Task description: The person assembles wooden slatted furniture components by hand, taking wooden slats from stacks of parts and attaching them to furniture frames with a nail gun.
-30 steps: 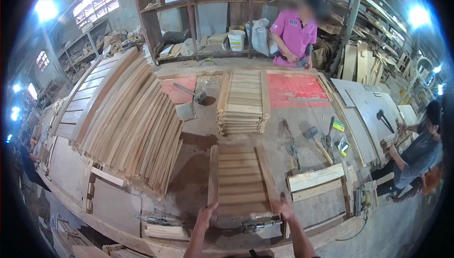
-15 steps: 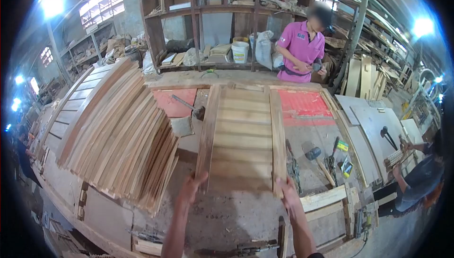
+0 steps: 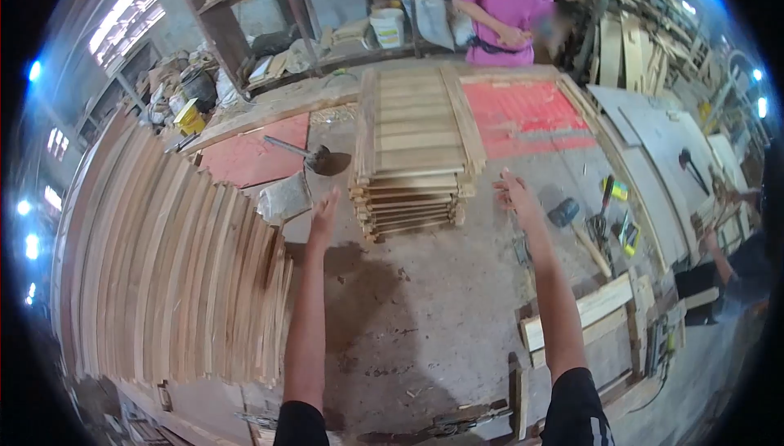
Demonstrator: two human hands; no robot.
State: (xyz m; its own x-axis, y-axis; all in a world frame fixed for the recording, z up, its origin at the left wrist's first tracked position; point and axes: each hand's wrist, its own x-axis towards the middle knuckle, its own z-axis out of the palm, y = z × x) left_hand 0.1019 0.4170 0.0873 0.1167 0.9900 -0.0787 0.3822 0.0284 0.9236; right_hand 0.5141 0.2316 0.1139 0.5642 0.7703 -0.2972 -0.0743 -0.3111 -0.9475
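Head: left hand (image 3: pixel 324 207), right hand (image 3: pixel 513 193) open, flanking stack (image 3: pixel 415 144).

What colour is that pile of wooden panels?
The panel pile is light brown, seen best in the head view.

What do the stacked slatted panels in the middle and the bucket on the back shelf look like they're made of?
The slatted panels look like bare, unvarnished wood: pale brown, matte, with streaks that read as grain. The bucket is probably white plastic, judging by its smooth, even-coloured wall with printing on it, though painted metal can't be ruled out.
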